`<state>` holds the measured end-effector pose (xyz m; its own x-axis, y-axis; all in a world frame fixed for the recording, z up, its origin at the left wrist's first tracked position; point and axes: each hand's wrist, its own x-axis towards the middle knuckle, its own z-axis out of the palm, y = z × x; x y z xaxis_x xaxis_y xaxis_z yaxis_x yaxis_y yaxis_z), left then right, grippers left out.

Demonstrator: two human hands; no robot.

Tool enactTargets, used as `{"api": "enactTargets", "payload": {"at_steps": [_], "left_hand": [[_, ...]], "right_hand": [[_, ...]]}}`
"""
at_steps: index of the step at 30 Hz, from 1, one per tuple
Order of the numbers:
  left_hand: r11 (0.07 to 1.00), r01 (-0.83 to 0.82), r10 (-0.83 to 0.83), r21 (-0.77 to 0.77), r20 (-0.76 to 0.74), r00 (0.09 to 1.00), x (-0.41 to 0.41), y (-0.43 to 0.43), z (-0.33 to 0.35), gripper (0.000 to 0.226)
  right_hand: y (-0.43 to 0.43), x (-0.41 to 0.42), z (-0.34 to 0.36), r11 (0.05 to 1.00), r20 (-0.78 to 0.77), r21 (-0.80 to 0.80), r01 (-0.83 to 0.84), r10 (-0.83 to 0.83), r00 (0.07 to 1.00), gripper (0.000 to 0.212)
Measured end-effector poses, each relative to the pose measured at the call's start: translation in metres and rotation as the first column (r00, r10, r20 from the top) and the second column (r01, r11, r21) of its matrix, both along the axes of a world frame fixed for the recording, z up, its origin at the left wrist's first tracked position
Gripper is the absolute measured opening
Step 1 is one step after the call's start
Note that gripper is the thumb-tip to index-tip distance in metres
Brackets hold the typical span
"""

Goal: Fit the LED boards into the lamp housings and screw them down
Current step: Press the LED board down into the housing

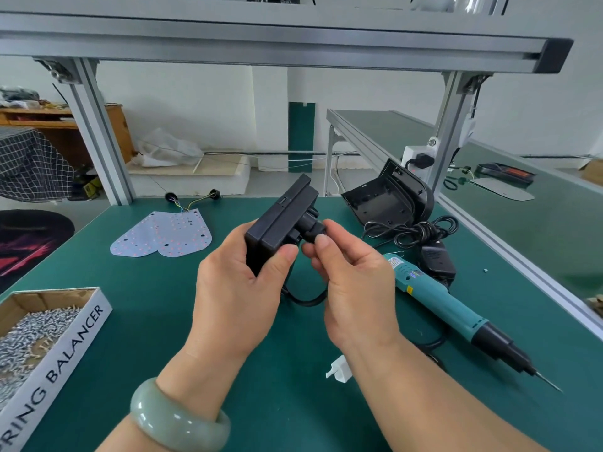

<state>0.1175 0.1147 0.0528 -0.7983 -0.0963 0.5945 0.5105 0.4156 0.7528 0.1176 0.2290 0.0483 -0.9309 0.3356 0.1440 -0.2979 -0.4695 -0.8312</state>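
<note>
Hands meet at a black box held above the green bench. The left hand grips it, thumb on the near face, while the right hand pinches a black plug at the box's right side, its cable looping below the box. Two LED boards lie flat left of the box; an open lamp housing stands right of it, farther back. A teal electric screwdriver lies right of the box, a carton of screws to its near left.
</note>
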Motion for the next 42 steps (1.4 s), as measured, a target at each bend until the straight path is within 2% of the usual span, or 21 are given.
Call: {"api": "enactTargets", "payload": {"at_steps": [5,8,11,13,16,19,21,23,25,30,36,40,42], "left_hand": [[1.0,-0.008,0.008,0.0,0.003,1.0,0.002,0.004,-0.001,0.031],[1.0,-0.01,0.01,-0.009,-0.008,1.0,0.004,0.006,-0.002,0.033],[1.0,-0.008,0.008,-0.008,-0.008,1.0,0.003,0.004,-0.001,0.032],[1.0,-0.002,0.002,0.004,-0.006,1.0,0.002,0.001,0.0,0.028],[0.998,0.036,-0.036,0.05,0.003,0.999,0.003,-0.003,0.002,0.016],[0.996,0.084,-0.084,0.04,0.006,0.996,0.003,-0.006,0.004,0.02],[0.996,0.095,-0.095,0.0,0.004,0.996,0.003,-0.007,0.004,0.023],[0.996,0.087,-0.087,-0.026,0.006,0.996,0.004,-0.007,0.004,0.023],[0.997,0.073,-0.072,0.0,0.004,0.997,0.004,-0.006,0.002,0.028],[0.997,0.023,-0.023,0.075,-0.007,1.0,0.003,0.0,0.001,0.019],[1.0,-0.003,0.003,0.018,-0.011,1.0,0.004,0.002,-0.001,0.036],[1.0,0.003,-0.003,0.006,-0.018,1.0,0.006,0.006,0.0,0.029],[0.999,-0.001,0.002,0.033,-0.022,1.0,0.005,0.007,0.0,0.02]], "right_hand": [[0.004,-0.005,0.0,0.992,0.015,-0.065,-0.108,0.109,0.994,0.019],[0.007,-0.007,0.0,0.957,0.062,-0.216,-0.195,0.212,0.975,0.013],[0.011,-0.008,-0.002,0.947,0.025,-0.212,-0.241,0.252,0.967,0.016],[0.011,-0.007,-0.002,0.967,-0.031,-0.088,-0.24,0.238,0.971,0.028],[0.014,-0.004,-0.002,0.95,-0.121,0.278,-0.139,0.179,0.976,0.041],[0.022,-0.002,0.002,0.807,-0.218,0.585,0.077,0.066,0.974,0.042],[0.025,-0.001,0.004,0.703,-0.284,0.686,0.19,0.018,0.959,0.045],[0.025,0.0,0.006,0.651,-0.313,0.718,0.247,-0.015,0.95,0.047],[0.027,-0.001,0.006,0.683,-0.308,0.69,0.238,-0.02,0.951,0.046],[0.019,-0.001,0.001,0.854,-0.222,0.513,0.091,0.029,0.975,0.038],[0.013,-0.004,-0.008,0.861,-0.146,0.497,0.107,-0.038,0.989,0.034],[0.007,-0.007,-0.014,0.919,-0.114,0.389,0.055,-0.011,0.993,0.029],[0.005,-0.005,-0.014,0.89,-0.153,0.449,0.073,-0.004,0.988,0.033]]}}
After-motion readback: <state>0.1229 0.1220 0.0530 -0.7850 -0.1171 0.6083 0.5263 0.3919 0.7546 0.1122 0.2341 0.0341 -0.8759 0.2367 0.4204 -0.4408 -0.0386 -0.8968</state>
